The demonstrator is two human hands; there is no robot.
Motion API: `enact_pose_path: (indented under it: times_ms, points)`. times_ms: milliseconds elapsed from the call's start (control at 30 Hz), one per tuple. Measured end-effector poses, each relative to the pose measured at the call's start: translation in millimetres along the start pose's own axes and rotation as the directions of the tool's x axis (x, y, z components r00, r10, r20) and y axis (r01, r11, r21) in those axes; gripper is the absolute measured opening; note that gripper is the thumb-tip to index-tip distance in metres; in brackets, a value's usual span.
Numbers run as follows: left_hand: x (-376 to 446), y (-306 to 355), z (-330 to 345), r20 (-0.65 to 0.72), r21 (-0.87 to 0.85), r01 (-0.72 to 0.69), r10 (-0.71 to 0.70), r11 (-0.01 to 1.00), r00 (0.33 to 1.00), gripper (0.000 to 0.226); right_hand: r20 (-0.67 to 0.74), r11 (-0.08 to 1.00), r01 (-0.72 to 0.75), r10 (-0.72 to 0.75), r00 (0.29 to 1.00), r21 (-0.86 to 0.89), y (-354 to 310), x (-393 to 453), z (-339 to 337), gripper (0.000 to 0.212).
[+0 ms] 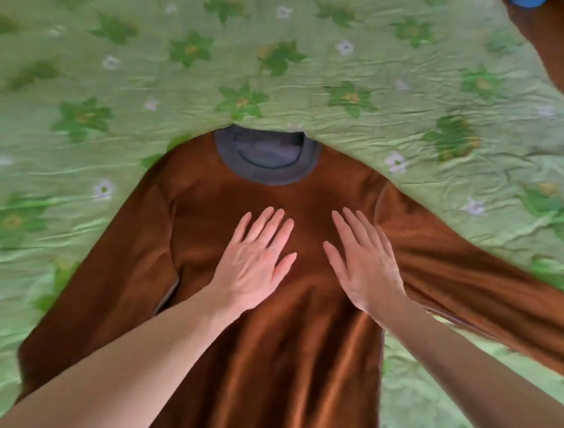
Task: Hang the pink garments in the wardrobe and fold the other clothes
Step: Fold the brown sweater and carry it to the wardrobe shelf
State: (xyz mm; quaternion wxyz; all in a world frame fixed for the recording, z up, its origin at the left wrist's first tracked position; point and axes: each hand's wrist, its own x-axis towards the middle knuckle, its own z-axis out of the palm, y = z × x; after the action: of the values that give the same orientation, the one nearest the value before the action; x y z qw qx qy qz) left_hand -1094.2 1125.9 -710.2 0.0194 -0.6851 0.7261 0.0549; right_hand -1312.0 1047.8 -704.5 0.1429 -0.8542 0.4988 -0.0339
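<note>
Left hand [253,265] and right hand [362,264] are laid flat, fingers straight, on the chest of the brown garment [262,364], gripping nothing. The garment is spread front-up on the green floral bedspread [117,65], presumably smoothed ready for folding.

Open green floral bedspread [317,91] beyond and left of the brown top [263,347]; right of it, only a spread sleeve [470,289] across the way.
</note>
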Motion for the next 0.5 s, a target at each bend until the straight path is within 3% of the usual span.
enact_pose_path:
  times_ms: [333,500]
  points:
    - [-63.8,-118.9,-3.0,-0.086,-0.01,0.272,-0.272,0.962,0.959,0.064,0.066,0.992,0.127,-0.128,0.99,0.012,-134.8,35.2,31.7,0.068]
    - [-105.5,-170.6,5.3,0.013,0.053,0.323,-0.324,0.945,0.946,0.066,0.096,0.972,0.235,-0.235,0.967,0.01,-200.4,55.9,50.0,0.067]
